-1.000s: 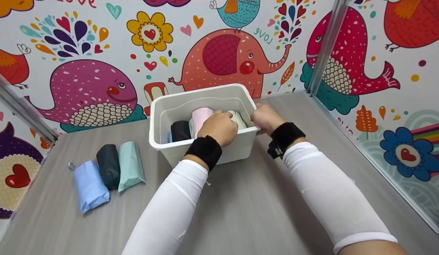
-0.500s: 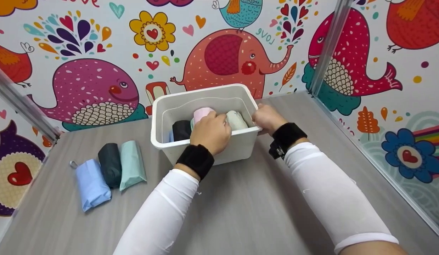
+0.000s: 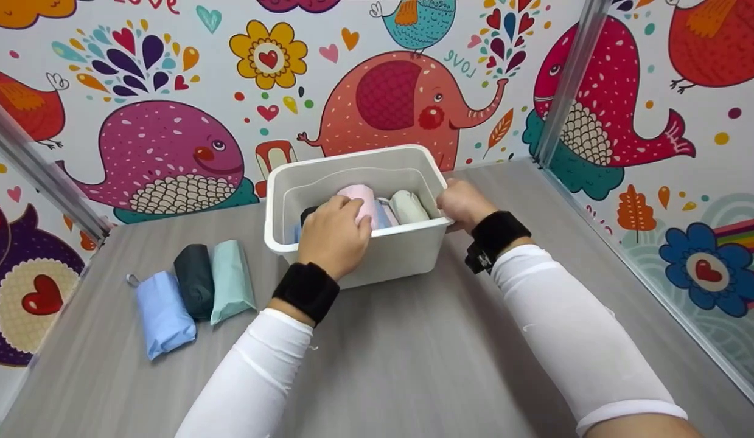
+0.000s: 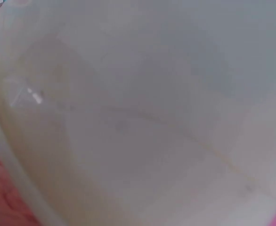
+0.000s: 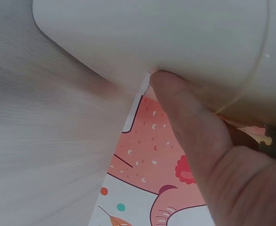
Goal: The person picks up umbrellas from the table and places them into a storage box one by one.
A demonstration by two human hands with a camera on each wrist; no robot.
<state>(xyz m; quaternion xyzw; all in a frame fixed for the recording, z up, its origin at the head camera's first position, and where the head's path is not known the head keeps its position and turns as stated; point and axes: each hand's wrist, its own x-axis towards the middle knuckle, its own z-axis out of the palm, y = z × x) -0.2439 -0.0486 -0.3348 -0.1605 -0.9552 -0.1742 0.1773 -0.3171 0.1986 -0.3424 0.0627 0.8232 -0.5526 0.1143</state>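
Note:
A white plastic bin (image 3: 395,255) stands on the table, with several rolled fabric bundles inside. Among them are a pink bundle (image 3: 362,202), a pale green one (image 3: 408,207) and a dark one (image 3: 308,214), mostly covered by my left hand (image 3: 335,236). That hand reaches over the bin's front rim, between the dark and pink bundles; its fingertips are partly hidden. My right hand (image 3: 465,204) grips the bin's right rim; in the right wrist view its thumb (image 5: 194,122) presses on the bin's outer wall. The left wrist view shows mostly a blurred bin wall (image 4: 152,141).
On the table left of the bin lie a light blue bundle (image 3: 164,315) with a small loop, a dark green bundle (image 3: 194,281) and a mint green bundle (image 3: 230,281), side by side. A cartoon-printed wall (image 3: 291,115) rises just behind the bin.
My left hand has moved left inside the bin, from beside the pale green bundle to the dark one, uncovering the pink and pale green bundles. The right hand stays on the rim.

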